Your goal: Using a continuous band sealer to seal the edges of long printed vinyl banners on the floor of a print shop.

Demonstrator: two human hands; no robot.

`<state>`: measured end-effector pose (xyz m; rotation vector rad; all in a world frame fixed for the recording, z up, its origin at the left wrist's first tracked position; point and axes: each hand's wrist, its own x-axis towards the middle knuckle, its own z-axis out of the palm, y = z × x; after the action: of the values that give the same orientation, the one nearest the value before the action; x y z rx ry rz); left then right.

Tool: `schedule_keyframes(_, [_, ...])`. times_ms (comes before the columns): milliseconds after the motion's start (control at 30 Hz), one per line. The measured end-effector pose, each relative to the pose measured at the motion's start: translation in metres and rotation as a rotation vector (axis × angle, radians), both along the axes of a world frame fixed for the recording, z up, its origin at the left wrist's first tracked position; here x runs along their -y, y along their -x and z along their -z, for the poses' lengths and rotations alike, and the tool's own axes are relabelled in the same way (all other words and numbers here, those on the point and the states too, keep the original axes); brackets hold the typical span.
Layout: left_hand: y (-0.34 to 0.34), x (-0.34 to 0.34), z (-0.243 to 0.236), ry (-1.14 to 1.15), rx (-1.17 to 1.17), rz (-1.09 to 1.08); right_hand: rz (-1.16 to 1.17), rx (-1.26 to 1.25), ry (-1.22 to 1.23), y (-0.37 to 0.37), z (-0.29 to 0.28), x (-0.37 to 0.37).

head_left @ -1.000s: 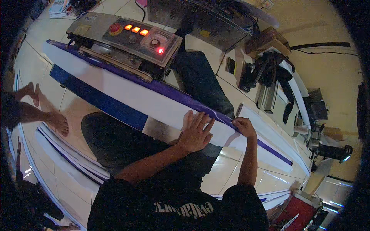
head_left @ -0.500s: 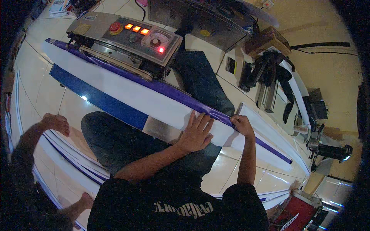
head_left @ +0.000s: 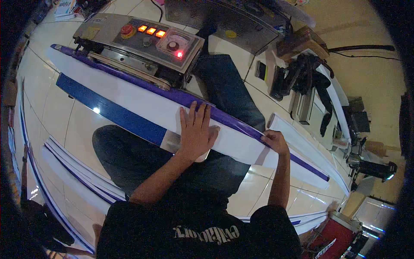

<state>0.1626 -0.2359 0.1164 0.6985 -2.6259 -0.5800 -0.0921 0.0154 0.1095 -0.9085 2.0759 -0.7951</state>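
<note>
A long white plastic sheet (head_left: pixel 142 105) with a folded purple edge (head_left: pixel 235 121) stretches across my lap. Its far left part lies along the belt of a band sealing machine (head_left: pixel 129 43). My left hand (head_left: pixel 197 134) rests flat on the sheet, fingers spread, their tips on the purple edge just right of the belt. Farther right, my right hand (head_left: pixel 276 141) pinches that purple edge between thumb and curled fingers. Under the sheet runs a narrow blue board (head_left: pixel 112 108) with a greyish end partly hidden by my left hand.
The machine's panel has a red button (head_left: pixel 127 30), lit orange switches (head_left: pixel 151 31) and a dial (head_left: pixel 173 45). White-and-purple sheets (head_left: pixel 77 172) lie on the tiled floor at left. Another person's dark-clothed figure (head_left: pixel 47 224) shows at lower left. At right are a carton (head_left: pixel 302 43) and black equipment (head_left: pixel 302 73).
My left hand has slid left along the sheet toward the machine, while my right hand keeps its pinch in nearly the same place. At left, the other person's feet have moved away.
</note>
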Motion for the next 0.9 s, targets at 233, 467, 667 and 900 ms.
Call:
schedule_keyframes(233, [-0.009,0.008,-0.010,-0.001,-0.049,-0.027,-0.090,0.141,-0.010,0.014,-0.004,-0.008])
schedule_keyframes(467, [-0.020,0.010,-0.008,-0.004,0.055,0.010,-0.085,0.125,-0.061,0.019,0.008,0.010])
schedule_keyframes(667, [-0.006,0.013,-0.003,0.024,-0.022,-0.040,0.089,0.065,-0.114,0.018,0.010,-0.018])
schedule_keyframes(900, [-0.007,0.011,0.001,0.038,0.082,-0.035,0.179,0.165,0.019,0.016,0.016,-0.046])
